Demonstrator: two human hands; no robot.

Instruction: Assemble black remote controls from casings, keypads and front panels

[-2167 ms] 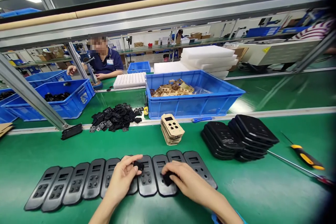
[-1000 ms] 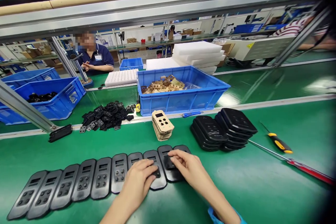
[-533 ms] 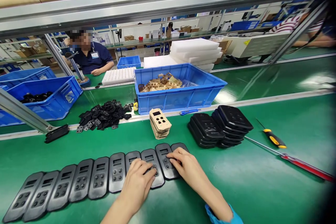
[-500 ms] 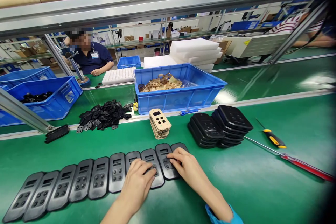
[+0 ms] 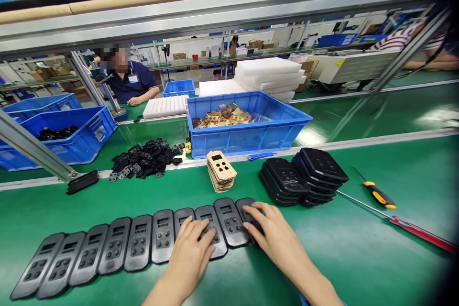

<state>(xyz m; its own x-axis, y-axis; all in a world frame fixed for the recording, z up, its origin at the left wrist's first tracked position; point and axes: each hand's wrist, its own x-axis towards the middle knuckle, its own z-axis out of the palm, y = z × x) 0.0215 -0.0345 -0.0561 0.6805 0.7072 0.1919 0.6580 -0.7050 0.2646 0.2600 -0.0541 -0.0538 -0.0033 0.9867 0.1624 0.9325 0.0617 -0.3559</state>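
Green counter point(image 5: 351, 263): one near surface, carrying the row.
Blue bin point(image 5: 244, 142): one, beyond the pale strip; tan pieces point(image 5: 224, 115) inside, too jumbled to count.
Black housings point(image 5: 138, 244): packed edge to edge, so one sideways shove could likely skew several; ten, in a slanting row.
Black stacks point(image 5: 283, 181): two, right of the beige one.
Right hand point(image 5: 278, 234): at the rightmost housing; cannot tell whether it pinches anything.
Left hand point(image 5: 188, 253): fingers spread over the eighth from left, gripping nothing visible; uneven pressure might tilt it.
Beige stack point(image 5: 221, 172): one.
Loose black pads point(image 5: 145, 158): one pile, uncountable.
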